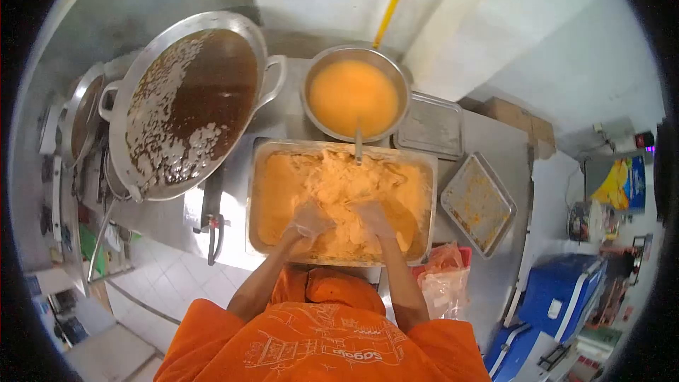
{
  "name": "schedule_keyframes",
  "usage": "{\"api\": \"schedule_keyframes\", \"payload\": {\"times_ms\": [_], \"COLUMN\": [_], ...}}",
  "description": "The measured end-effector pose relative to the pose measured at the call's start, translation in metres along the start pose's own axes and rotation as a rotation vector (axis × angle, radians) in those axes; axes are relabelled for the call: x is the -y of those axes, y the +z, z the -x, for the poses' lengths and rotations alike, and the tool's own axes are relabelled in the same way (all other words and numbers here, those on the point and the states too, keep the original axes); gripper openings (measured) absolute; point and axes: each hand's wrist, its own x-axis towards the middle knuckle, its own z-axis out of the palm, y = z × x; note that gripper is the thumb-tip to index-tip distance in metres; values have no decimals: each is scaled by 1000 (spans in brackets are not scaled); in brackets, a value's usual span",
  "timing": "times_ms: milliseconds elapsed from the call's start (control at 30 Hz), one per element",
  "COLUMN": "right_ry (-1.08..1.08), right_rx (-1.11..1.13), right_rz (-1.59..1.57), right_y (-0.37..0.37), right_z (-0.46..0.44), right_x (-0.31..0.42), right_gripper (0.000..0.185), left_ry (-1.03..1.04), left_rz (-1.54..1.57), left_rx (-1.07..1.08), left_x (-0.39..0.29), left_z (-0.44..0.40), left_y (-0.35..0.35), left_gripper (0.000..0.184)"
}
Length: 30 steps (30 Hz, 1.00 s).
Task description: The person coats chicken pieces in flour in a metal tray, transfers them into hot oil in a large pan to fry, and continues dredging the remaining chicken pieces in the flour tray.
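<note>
A large rectangular metal tray (433,198) in front of me holds loose orange powder, like breading flour, with a clumpy, coated heap (346,182) in the middle. My left hand (311,219), in a clear plastic glove, is in the powder left of the heap, its fingers apart and partly dusted over. My right hand (373,218), gloved the same way, lies on the heap's right side with fingers stretched inward. Blur and powder hide the fingertips. Behind the tray stands a round steel bowl (308,102) of orange liquid, a metal handle (358,143) sticking out toward the tray.
A wide two-handled pan (260,42) of dark oil with foam stands at the left. On the right are a flat metal tray (481,201) with orange crumbs and a metal lid (429,127). Plastic bags (444,286) lie near a red container. Blue coolers (562,293) stand farther right.
</note>
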Motion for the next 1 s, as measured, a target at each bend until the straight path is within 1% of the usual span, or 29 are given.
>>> {"api": "schedule_keyframes", "payload": {"times_ms": [67, 100, 133, 167, 200, 233, 267, 300, 333, 400, 467, 633, 733, 833, 900, 933, 967, 1000], "right_ry": [-155, -214, -154, -90, 80, 189, 305, 365, 387, 431, 457, 455, 369, 15, -137, -80, -26, 32], "right_rx": [-152, -256, -317, -374, -386, -410, -418, -436, -433, -402, -328, -134, -60, -22, -21, -4, 23, -1], "right_rz": [-233, -272, -188, -107, 98, 272, 442, 580, 544, 448, 323, 48, 5, 61, 346, 515, 686, 749], "right_y": [7, 13, 11, 10, 1, -7, -15, -22, -27, -36, -34, -9, -3, -10, -18, -24, -30, -33], "right_z": [17, 31, 44, 58, 68, 69, 71, 76, 78, 81, 71, 28, 19, 36, 49, 57, 65, 70], "right_x": [-8, -4, 14, 37, 90, 100, 109, 86, 51, -10, -25, -12, -3, 2, 6, 15, 25, 27], "right_gripper": [44, 46, 48, 50, 52, 53, 54, 53, 53, 52, 50, 47, 47, 47, 48, 46, 45, 41], "left_ry": [28, 30, 16, -11, -39, -62, -316, -539, -567, -436, -343, -126, -13, 96, 195, 233, 153, 88], "left_rz": [62, 87, 104, 93, 83, 69, -59, -217, -238, -187, -156, -146, -202, -360, -692, -956, -698, -422], "left_rx": [-53, -103, -153, -250, -347, -448, -293, -83, 8, 47, 53, 73, 110, 87, -31, -4, -58, -118], "left_x": [-26, -37, -45, -47, -50, -44, -10, 23, 40, 64, 72, 46, 27, 14, 18, 16, 18, 8], "left_z": [21, 34, 49, 60, 70, 75, 68, 62, 64, 63, 55, 26, 10, 6, 9, 13, 24, 35], "left_y": [-21, -33, -44, -50, -56, -63, -60, -57, -56, -45, -32, -7, 3, 7, 15, 5, -7, -28], "left_gripper": [63, 63, 63, 69, 75, 82, 82, 82, 80, 76, 73, 64, 60, 55, 47, 45, 45, 46]}}
